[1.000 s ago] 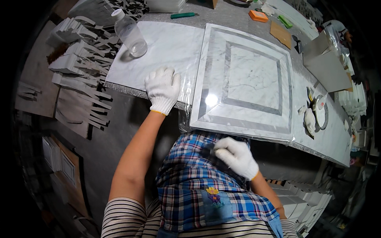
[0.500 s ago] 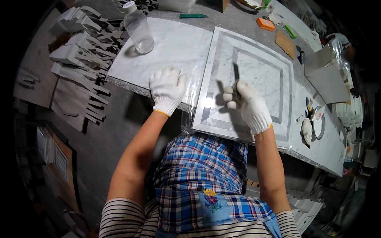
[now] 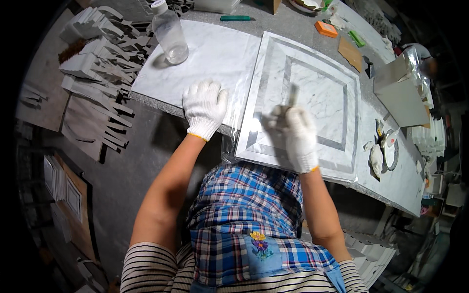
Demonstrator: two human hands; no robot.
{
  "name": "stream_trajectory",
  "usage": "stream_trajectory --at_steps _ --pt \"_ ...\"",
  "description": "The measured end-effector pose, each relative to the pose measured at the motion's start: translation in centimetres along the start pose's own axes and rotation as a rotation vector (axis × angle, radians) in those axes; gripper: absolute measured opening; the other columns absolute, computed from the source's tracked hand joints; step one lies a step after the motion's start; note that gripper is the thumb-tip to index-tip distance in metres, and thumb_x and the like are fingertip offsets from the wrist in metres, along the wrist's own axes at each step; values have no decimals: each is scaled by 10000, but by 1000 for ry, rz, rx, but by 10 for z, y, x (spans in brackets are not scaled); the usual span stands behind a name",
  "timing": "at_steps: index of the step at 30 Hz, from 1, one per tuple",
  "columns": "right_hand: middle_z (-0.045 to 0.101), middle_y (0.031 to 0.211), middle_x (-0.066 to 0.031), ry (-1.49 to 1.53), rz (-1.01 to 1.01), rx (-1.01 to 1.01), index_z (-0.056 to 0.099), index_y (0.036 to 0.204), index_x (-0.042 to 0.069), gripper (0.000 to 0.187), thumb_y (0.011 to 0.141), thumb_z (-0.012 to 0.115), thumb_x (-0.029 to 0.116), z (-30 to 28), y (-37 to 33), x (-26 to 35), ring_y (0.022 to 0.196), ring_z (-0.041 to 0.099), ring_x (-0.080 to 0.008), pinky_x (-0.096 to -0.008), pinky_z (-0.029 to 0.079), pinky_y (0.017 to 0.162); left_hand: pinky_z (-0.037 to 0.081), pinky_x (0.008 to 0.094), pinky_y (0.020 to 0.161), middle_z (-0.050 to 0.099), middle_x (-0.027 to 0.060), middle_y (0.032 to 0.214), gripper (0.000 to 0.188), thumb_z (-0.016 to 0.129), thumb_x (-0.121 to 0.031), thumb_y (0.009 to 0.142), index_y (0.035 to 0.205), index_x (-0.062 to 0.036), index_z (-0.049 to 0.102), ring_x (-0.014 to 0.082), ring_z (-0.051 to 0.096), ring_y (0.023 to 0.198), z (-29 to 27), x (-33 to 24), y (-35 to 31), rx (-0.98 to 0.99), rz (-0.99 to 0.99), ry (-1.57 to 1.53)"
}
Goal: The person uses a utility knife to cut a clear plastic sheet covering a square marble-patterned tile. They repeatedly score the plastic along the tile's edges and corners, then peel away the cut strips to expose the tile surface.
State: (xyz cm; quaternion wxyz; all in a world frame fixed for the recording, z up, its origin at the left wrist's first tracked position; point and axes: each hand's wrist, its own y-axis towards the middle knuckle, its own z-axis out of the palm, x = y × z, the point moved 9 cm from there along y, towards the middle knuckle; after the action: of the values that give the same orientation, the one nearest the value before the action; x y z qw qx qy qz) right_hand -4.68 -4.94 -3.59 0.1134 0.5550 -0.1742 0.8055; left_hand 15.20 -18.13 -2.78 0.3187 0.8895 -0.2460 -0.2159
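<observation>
My left hand point(image 3: 204, 108), in a white knitted glove, lies flat near the front edge of a plain white marble slab point(image 3: 220, 53). To its right is a square marble panel point(image 3: 320, 102) with grey inlaid bands forming nested frames. Over the left part of this panel, my gloved right hand point(image 3: 299, 134) is closed around a slim, dark, flat tool point(image 3: 293, 94) that points away from me. Motion smears the tool and fingers, so I cannot tell whether the tool touches the panel. Clear plastic film point(image 3: 238, 110) runs between slab and panel.
A clear bottle point(image 3: 171, 39) with a white lid stands on the slab. Beyond lie a green-handled cutter point(image 3: 236, 18), an orange box point(image 3: 326, 29) and a brown card point(image 3: 350, 53). At right are a roll of tape point(image 3: 390, 150) and a pale carton point(image 3: 398, 95). Stone strips point(image 3: 105, 61) are stacked at left.
My right hand has shifted left and slightly toward me over the panel, with the tool still in it. My left hand stays in nearly the same place.
</observation>
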Motion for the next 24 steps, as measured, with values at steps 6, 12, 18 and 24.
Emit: stream_trajectory --at_steps 6,12,18,24 --pt "674 899 -72 -838 -26 -106 744 1108 35 222 1032 669 230 -60 -30 34 781 646 -132 -274 521 698 488 500 753 662 87 835 160 699 -262 838 795 -107 688 333 636 838 -8 -5 0 -93 55 -22" --pt "698 851 -126 -1335 -243 37 786 1105 104 257 945 731 298 -58 -47 33 805 690 -321 -413 536 696 493 491 814 735 113 1019 181 745 -251 842 951 -107 746 345 667 913 9 3 -3 75 -9 33" --pt "697 831 -105 -1440 -344 218 763 1240 211 308 960 707 327 -54 -31 29 760 683 -322 -427 535 681 494 485 837 738 109 1044 181 749 -256 843 955 -114 747 342 666 924 7 2 -2 81 -9 39" --pt "704 834 -88 -1562 -304 276 711 1339 345 362 979 675 364 -56 -24 27 702 678 -325 -433 536 641 485 491 783 680 99 892 182 686 -285 851 814 -107 684 337 637 868 1 -2 -1 -8 26 17"
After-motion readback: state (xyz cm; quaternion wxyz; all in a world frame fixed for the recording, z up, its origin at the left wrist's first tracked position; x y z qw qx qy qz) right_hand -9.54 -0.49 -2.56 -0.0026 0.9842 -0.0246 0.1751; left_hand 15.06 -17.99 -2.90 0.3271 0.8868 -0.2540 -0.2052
